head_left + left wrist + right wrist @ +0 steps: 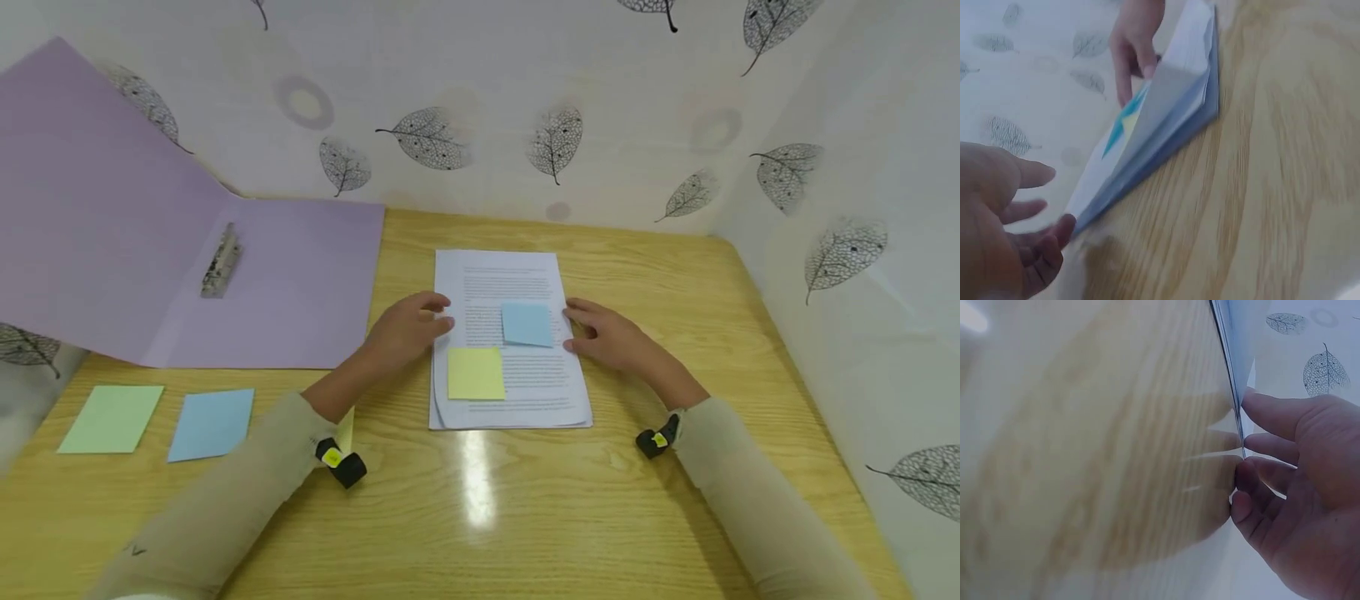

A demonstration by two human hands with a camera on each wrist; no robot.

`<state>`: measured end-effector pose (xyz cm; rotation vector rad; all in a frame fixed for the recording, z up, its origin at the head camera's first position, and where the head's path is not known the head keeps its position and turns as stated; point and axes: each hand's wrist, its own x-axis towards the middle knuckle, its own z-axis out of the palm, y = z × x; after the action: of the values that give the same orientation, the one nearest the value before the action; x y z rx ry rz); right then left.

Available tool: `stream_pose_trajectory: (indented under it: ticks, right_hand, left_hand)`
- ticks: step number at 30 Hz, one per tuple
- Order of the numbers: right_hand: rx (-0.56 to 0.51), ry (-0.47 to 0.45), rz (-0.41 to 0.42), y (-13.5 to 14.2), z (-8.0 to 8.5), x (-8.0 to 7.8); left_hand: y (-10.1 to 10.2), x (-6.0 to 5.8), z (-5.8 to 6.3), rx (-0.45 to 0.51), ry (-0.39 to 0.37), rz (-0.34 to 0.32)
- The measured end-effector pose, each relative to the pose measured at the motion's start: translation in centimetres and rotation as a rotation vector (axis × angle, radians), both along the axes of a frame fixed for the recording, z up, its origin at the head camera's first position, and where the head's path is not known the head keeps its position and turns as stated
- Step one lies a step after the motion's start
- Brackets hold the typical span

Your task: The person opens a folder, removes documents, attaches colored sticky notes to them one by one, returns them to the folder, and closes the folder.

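Note:
A stack of printed sheets (480, 287) lies on the wooden table, its lower left corner lifting slightly. On its top page are a blue sticky note (527, 325) and, lower left, a yellow sticky note (476, 373). My left hand (408, 329) is at the left edge of the stack, its fingertips right at the paper and its fingers loosely bent. Across from it, my right hand (611, 337) touches the right edge with its fingertips. In the right wrist view those fingers (1269, 447) meet the thin edge of the sheets, thumb apart from the palm.
To the left an open lilac folder (307, 283) with a metal clip (221, 262) leans its cover against the patterned wall. In front of it lie a green note (112, 419) and a blue note (210, 425). A yellow note (346, 431) is mostly hidden under the left sleeve.

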<state>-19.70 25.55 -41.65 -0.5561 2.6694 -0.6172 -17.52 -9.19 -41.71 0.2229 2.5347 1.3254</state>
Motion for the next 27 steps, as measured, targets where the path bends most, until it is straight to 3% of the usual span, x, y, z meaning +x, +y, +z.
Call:
stream_pose_trajectory:
  ticks: [3, 9, 12, 19, 27]
  right_hand:
    - [0.014, 0.007, 0.010, 0.1, -0.1, 0.1]
    - [-0.004, -0.013, -0.011, -0.1, -0.2, 0.7]
    - [-0.018, -0.019, -0.012, -0.2, -0.3, 1.0]
    - [-0.019, -0.023, -0.015, -0.5, -0.2, 1.4]
    - [-0.062, -0.078, -0.032, -1.4, 0.1, 2.1]
  left_hand:
    - [-1.0, -0.2, -0.1, -0.061, -0.011, 0.029]
    - [-0.6, -0.6, -0.1, 0.020, -0.047, 0.001]
    - [-0.4, -0.7, -0.3, 0.056, -0.067, 0.022]
    - [0.0, -1.0, -0.4, 0.264, -0.096, 0.089]
    - [0.6, -1.0, -0.9, 0.502, -0.180, 0.241]
